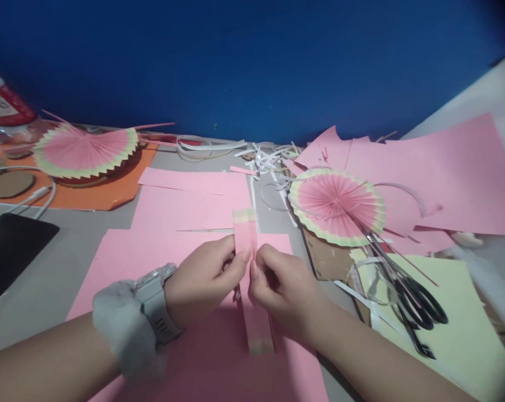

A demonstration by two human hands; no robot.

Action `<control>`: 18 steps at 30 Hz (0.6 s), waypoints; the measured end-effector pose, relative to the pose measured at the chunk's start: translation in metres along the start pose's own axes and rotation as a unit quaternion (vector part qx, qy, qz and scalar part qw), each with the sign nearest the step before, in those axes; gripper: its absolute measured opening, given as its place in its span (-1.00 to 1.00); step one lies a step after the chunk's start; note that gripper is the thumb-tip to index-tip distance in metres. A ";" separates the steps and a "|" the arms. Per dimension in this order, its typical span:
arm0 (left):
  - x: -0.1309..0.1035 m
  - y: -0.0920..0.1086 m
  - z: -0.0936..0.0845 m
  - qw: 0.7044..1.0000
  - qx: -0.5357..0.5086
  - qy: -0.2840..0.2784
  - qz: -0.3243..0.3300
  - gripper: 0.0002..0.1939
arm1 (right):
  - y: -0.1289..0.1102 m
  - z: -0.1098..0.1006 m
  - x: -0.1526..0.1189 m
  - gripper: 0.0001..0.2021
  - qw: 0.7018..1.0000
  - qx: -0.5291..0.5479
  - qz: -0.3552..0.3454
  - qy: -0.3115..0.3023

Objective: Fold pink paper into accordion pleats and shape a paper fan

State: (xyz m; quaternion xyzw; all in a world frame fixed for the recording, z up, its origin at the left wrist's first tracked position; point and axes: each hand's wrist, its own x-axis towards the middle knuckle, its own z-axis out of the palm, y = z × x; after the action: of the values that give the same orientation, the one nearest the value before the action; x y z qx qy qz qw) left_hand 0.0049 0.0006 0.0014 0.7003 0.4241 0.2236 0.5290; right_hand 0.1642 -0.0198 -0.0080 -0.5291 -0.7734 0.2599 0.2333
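A narrow folded strip of pink paper (255, 318), with green and yellow bands at both ends, is held upright between my hands. My left hand (206, 276) pinches its left edge near the middle, thumb in front. On the right edge, my right hand (288, 285) grips with thumb and curled fingers at about the same height. Some of the fingers behind the strip are hidden. Beneath both hands lies a large pink sheet (122, 257), with another pink sheet (185, 206) behind it.
A pleated pink paper fan (336, 204) and black-handled scissors (415, 301) lie to the right, over pale green paper (453, 285). Paper scraps (273, 159) pile at the back. Another pleated fan (87, 151), orange paper (122, 187) and a black device (18, 251) are at left.
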 end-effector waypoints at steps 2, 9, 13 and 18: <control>0.000 0.000 0.000 1.000 -0.006 0.012 -0.006 -0.78 | 0.000 -0.001 0.000 -0.78 1.000 0.013 0.010 -0.008; -0.002 0.001 -0.002 0.994 -0.070 0.080 -0.030 -0.75 | -0.003 -0.003 -0.001 -0.77 0.999 0.043 0.018 -0.009; -0.002 0.003 -0.003 0.995 -0.059 0.069 -0.035 -0.75 | -0.005 -0.001 0.001 -0.75 1.000 0.011 -0.004 -0.014; 0.000 0.003 -0.004 0.990 -0.089 0.103 -0.025 -0.76 | -0.003 -0.003 -0.001 -0.73 0.997 0.076 0.004 -0.007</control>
State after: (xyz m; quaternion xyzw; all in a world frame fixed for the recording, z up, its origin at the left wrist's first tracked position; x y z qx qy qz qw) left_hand 0.0029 0.0023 0.0055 0.6126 0.4721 0.3183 0.5482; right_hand 0.1643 -0.0209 -0.0039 -0.5106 -0.7511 0.3229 0.2662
